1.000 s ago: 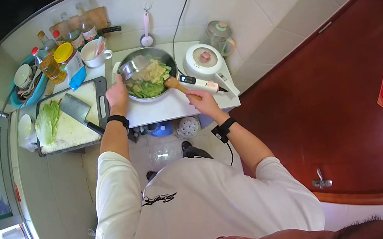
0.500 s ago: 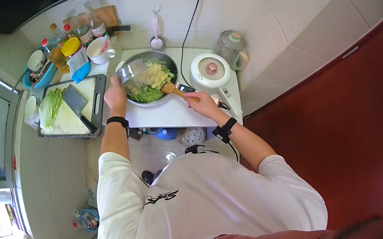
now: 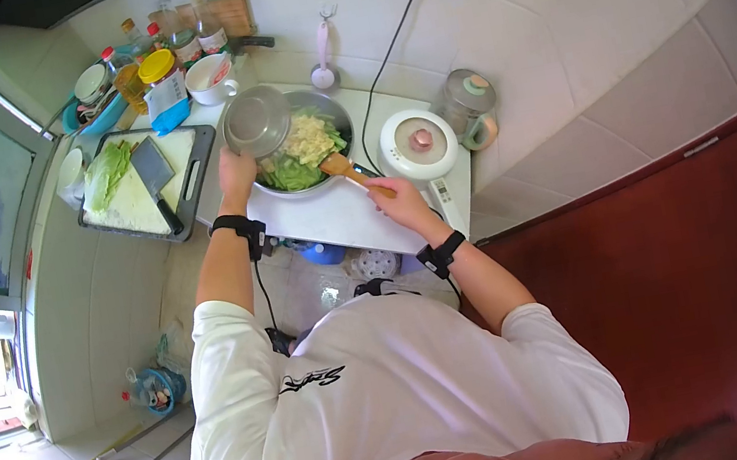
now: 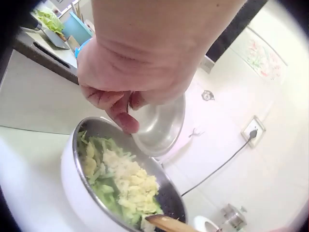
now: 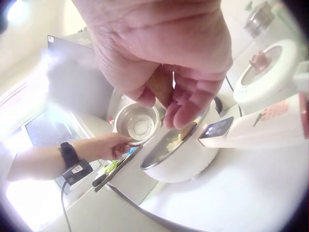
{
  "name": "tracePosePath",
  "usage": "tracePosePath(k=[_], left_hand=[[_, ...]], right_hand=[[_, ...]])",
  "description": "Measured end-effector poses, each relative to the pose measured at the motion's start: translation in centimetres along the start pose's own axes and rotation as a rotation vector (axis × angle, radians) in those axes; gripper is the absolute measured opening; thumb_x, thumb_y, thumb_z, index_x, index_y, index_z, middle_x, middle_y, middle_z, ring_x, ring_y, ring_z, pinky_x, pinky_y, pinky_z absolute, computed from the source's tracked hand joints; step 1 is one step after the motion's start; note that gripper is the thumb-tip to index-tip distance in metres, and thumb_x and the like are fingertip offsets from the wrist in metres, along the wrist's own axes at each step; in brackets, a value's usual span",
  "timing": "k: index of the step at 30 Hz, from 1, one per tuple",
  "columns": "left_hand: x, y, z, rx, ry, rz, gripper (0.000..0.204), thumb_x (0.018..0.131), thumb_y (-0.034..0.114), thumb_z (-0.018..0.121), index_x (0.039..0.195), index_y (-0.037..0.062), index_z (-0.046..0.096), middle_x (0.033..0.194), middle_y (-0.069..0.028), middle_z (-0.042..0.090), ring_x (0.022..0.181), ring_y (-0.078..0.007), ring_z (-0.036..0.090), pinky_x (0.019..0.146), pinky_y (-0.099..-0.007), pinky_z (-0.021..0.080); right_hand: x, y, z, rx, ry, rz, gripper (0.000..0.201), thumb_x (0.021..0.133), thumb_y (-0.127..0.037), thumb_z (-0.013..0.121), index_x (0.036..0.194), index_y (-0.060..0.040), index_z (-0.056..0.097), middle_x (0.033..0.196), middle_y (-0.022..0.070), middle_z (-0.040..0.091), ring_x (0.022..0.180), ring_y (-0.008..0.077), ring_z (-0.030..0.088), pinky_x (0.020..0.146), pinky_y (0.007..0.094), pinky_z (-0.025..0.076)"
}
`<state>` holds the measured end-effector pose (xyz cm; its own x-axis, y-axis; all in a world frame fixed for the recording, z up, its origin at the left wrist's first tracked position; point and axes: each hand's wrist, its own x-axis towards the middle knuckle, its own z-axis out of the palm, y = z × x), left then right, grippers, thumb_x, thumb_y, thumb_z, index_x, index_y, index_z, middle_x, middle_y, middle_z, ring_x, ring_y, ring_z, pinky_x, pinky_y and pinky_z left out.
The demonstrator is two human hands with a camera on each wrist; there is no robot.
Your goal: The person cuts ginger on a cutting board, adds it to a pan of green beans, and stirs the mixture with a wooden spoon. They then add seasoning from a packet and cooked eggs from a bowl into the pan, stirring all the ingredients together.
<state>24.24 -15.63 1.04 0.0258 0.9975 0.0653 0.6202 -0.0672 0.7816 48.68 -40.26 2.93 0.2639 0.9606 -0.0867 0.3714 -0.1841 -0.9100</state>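
Note:
My left hand (image 3: 238,176) grips a small metal bowl (image 3: 258,120) by its rim, thumb over the edge, above the left side of a white electric pot (image 5: 193,166). In the right wrist view the bowl's inside shows only small bits on its shiny wall. Chopped green vegetables (image 3: 291,173) fill the pot, with pale yellow, scrambled-egg-like pieces (image 4: 135,186) on top. My right hand (image 3: 401,205) holds a wooden spatula (image 3: 340,166) by the handle, its blade at the pot's near right rim. The right wrist view hides part of the handle behind the fingers.
Left of the pot, a cutting board (image 3: 176,155) carries a cleaver (image 3: 152,169) and leafy greens (image 3: 108,176). Bottles and a white cup (image 3: 210,81) stand behind. A white lid (image 3: 417,144) and a clear jug (image 3: 468,106) are at the right; a cord (image 3: 383,57) runs to the wall socket.
My left hand has lifted and turned the bowl, which was tipped low over the pot. More yellow pieces show on the greens. The spatula stays near the pot's right rim; the head view has shifted.

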Motion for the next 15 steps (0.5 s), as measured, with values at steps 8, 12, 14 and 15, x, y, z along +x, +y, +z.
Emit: tracePosePath(k=[8,12,14,15], left_hand=[[-3.3,2.4,-5.7,-0.641,-0.154,-0.23,0.024,0.085,0.01,0.052,0.101,-0.0065,0.058,0.073,-0.0103,0.066,0.046,-0.014,0.054,0.045,-0.0292,0.042],[-7.6,0.1,-7.7,-0.655,-0.13,-0.208,0.021,0.087,0.01,0.054,0.102,-0.003,0.059,0.07,-0.0078,0.065,0.045,-0.0107,0.052,0.04,-0.0256,0.036],[-11.1,-1.2,-8.3,-0.645,-0.204,-0.247,0.02,0.088,0.012,0.056,0.102,-0.0026,0.059,0.07,-0.0074,0.065,0.045,-0.0105,0.053,0.04,-0.0248,0.036],[-12.5,-1.8,-8.5,-0.628,-0.279,-0.273,0.02,0.089,0.014,0.058,0.101,-0.0022,0.059,0.069,-0.007,0.065,0.046,-0.0103,0.054,0.039,-0.0239,0.036]], right_hand=[[1.6,1.6,-1.0,-0.174,0.107,-0.122,0.033,0.086,-0.022,0.063,0.116,-0.0093,0.07,0.085,0.0146,0.072,0.074,0.029,0.07,0.069,0.0384,0.054],[2.0,-2.1,-3.1,-0.6,0.102,-0.111,0.028,0.084,-0.021,0.06,0.109,-0.0157,0.072,0.083,0.018,0.069,0.077,0.0368,0.067,0.071,0.0454,0.053],[2.6,-3.7,-3.4,-0.706,0.085,-0.111,0.027,0.084,-0.022,0.06,0.107,-0.0151,0.071,0.081,0.0172,0.069,0.076,0.0362,0.067,0.069,0.0455,0.053],[3.2,-4.5,-3.6,-0.804,0.076,-0.114,0.025,0.084,-0.023,0.06,0.106,-0.0144,0.07,0.08,0.0164,0.069,0.075,0.0356,0.067,0.068,0.0457,0.053]])
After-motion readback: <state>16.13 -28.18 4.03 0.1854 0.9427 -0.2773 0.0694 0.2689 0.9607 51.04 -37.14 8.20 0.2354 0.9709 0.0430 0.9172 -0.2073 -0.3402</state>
